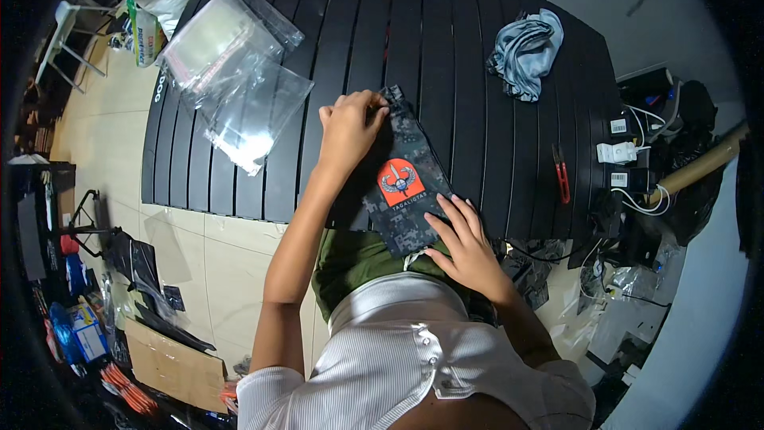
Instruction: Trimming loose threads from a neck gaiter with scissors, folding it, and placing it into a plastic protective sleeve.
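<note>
A folded dark camouflage cloth with an orange badge print lies at the table's near edge, its lower end reaching over my lap. At its far, narrower end, my left hand pinches the fabric between thumb and fingers. My right hand rests on the near right corner of the cloth, fingers stretched out and slightly spread.
Clear plastic sleeves are piled on the left of the black slatted table. A crumpled grey-blue cloth sits far right, with red-handled thread snips nearer. White plugs and cables stand beyond the right edge.
</note>
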`<state>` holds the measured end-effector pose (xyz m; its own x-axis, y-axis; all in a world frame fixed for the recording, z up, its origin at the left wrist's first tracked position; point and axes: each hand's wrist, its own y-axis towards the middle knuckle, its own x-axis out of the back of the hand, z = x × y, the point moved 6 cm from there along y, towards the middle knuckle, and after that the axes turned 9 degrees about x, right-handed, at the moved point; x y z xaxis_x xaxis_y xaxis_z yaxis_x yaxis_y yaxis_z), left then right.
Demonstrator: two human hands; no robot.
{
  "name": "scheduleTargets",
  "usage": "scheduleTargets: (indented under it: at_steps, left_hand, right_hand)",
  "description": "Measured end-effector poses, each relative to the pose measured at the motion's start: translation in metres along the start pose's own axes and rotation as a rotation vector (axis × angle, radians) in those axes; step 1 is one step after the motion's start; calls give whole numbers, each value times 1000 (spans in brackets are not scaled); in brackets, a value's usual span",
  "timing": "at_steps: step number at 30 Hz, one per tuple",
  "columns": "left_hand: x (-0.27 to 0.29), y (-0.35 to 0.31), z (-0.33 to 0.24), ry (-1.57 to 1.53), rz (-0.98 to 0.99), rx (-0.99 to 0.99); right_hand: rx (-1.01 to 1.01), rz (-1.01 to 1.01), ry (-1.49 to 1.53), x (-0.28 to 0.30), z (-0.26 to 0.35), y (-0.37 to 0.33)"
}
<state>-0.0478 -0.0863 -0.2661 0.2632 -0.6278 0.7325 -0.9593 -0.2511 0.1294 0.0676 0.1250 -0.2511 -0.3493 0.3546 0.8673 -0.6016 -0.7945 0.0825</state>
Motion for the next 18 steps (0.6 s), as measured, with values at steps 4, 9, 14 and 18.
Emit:
scheduleTargets:
  at_steps: [4, 9, 14, 18]
  left_hand:
    - [-1, 4, -1, -130, 36, 18]
    - [5, -1, -14, 105, -71, -84]
    - [-5, -40, -29, 142, -112, -221]
    - [-27, -47, -23, 350, -42, -262]
  right_hand:
    - [4, 9, 20, 1, 1, 0]
    - [10, 9, 11, 0, -1, 0]
    - [42, 27, -76, -1, -5, 9]
    - [33, 108, -103, -12, -6, 15]
